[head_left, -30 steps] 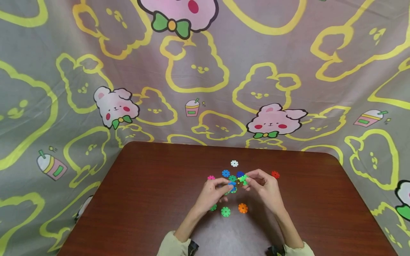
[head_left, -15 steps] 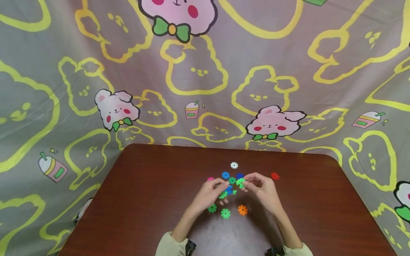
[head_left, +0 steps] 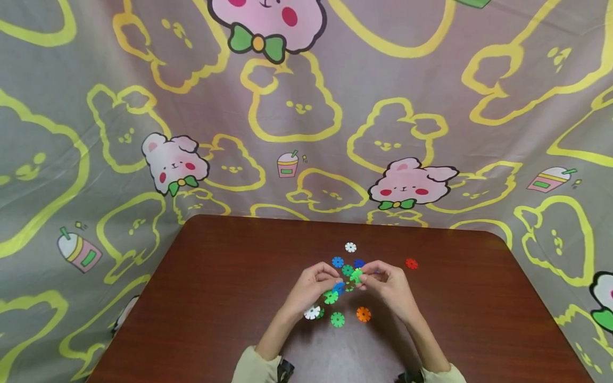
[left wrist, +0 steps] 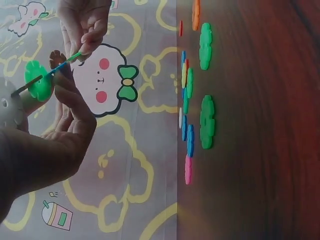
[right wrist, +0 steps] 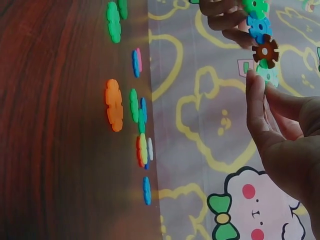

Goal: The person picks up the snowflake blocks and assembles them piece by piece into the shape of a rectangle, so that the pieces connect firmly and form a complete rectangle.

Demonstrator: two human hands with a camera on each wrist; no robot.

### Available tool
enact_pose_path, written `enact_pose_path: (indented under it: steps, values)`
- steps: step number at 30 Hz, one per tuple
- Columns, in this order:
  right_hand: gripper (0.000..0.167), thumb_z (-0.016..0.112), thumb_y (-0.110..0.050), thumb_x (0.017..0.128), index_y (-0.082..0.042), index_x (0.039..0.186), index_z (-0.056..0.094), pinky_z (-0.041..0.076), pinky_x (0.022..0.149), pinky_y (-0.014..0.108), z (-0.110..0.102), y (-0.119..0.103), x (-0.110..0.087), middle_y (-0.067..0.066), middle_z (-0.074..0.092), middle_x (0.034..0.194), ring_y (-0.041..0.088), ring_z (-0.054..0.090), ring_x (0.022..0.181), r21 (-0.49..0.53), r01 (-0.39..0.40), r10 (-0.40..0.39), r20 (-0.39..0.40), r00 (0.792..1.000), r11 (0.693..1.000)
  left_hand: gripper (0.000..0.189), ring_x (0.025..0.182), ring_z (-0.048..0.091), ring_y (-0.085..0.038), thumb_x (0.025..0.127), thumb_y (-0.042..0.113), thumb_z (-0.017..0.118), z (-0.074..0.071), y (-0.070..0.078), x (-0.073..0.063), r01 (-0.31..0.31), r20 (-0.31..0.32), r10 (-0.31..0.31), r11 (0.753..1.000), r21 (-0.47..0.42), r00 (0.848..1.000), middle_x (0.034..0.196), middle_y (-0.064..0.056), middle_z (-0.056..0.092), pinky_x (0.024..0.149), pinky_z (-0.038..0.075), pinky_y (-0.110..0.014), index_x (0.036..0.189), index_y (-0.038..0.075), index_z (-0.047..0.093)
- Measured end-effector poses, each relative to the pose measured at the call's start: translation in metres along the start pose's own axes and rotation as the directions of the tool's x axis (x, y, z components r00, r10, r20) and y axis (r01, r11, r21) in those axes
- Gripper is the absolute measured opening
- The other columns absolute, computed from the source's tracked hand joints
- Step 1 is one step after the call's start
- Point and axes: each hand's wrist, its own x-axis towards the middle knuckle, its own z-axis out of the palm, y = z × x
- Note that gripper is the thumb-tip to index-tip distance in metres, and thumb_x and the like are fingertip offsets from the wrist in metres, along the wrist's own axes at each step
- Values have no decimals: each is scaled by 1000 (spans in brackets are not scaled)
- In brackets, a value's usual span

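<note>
Above the table, both hands hold a chain of notched plastic snowflake discs. My left hand (head_left: 308,287) pinches the chain at a blue disc (head_left: 339,288). Beside that is a green disc (head_left: 330,297), and a white disc (head_left: 312,312) hangs at the lower left end. Between thumb and fingers, my right hand (head_left: 390,284) pinches a light green disc (head_left: 356,275). In the right wrist view, a brown disc (right wrist: 265,51) sits between the blue and light green ones, its notched edge right at the light green disc.
Several loose discs lie on the brown table (head_left: 215,298): an orange disc (head_left: 363,314) and a green one (head_left: 337,319) in front, a red disc (head_left: 411,264) to the right, a white one (head_left: 350,247) farther back. A patterned cloth (head_left: 306,122) hangs behind the table.
The left hand has turned its chain, so the white disc now shows below that hand. The right hand's light green disc has moved slightly left, toward the left hand.
</note>
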Motion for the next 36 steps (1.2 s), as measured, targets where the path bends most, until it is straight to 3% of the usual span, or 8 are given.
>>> enact_pose_path:
  steps: [6, 10, 13, 17, 22, 29, 33, 36]
  values:
    - [11, 70, 10, 93, 12, 103, 67, 63, 73, 45, 5, 1, 0, 20, 71, 90, 25, 74, 74, -9, 9, -9, 14, 1000, 1000, 26, 83, 64, -11, 98, 17, 70, 1, -3, 1, 25, 25, -26, 999, 36, 999, 100, -14, 75, 73, 50, -23, 115, -3, 69]
    - [18, 76, 4, 90, 5, 107, 71, 62, 74, 38, 9, 7, 2, 13, 71, 91, 21, 72, 77, -203, 45, -48, -9, 999, 978, 25, 82, 62, -12, 98, 15, 70, 1, -4, 1, 0, -6, 0, 999, 34, 1000, 93, -7, 72, 72, 49, -24, 113, -5, 70]
    - [28, 80, -1, 88, -1, 115, 71, 60, 77, 35, 10, 17, 4, 7, 71, 97, 22, 70, 86, -440, 73, -62, 38, 997, 895, 24, 81, 60, -12, 98, 12, 68, 0, -3, 0, -12, -43, 11, 1000, -4, 999, 90, -4, 69, 72, 49, -24, 112, -7, 69]
    - [45, 83, -7, 87, 1, 128, 66, 55, 94, 50, 10, 29, 3, 13, 65, 122, 33, 64, 111, -623, 171, -28, 233, 972, 763, 26, 83, 61, -10, 97, 8, 66, 0, -2, 0, -7, -68, 3, 998, -61, 998, 92, -5, 68, 75, 51, -22, 117, -10, 67]
    - [50, 83, -8, 87, 4, 132, 65, 42, 105, 66, 9, 36, 1, 21, 56, 140, 47, 47, 132, -667, 255, 49, 402, 914, 700, 30, 80, 60, -8, 98, 5, 64, -1, 1, 0, 2, -72, -9, 996, -93, 997, 90, -3, 66, 72, 51, -20, 123, -12, 64]
    - [15, 83, 0, 84, -4, 93, 72, 51, 78, 40, 7, 37, 2, 2, 60, 97, 22, 53, 92, -703, 300, 1, 393, 919, 645, 28, 77, 57, -8, 98, 8, 64, -1, 2, 0, 1, -82, -6, 998, -61, 997, 91, 0, 66, 65, 47, -21, 121, -8, 66]
    - [26, 85, -1, 83, 0, 105, 71, 47, 71, 35, 8, 37, 2, 2, 51, 92, 18, 48, 84, -730, 281, 4, 362, 932, 623, 26, 75, 56, -8, 97, 7, 65, 0, 1, 1, -5, -91, -1, 998, -64, 996, 90, 1, 67, 64, 46, -21, 118, -8, 67]
    - [29, 85, -1, 83, -1, 108, 71, 48, 72, 35, 9, 39, 1, 3, 48, 97, 19, 47, 88, -737, 239, 34, 334, 942, 632, 25, 70, 53, -8, 96, 5, 65, 0, 1, 2, 7, -89, -15, 996, -94, 996, 86, 1, 65, 61, 44, -21, 117, -9, 66]
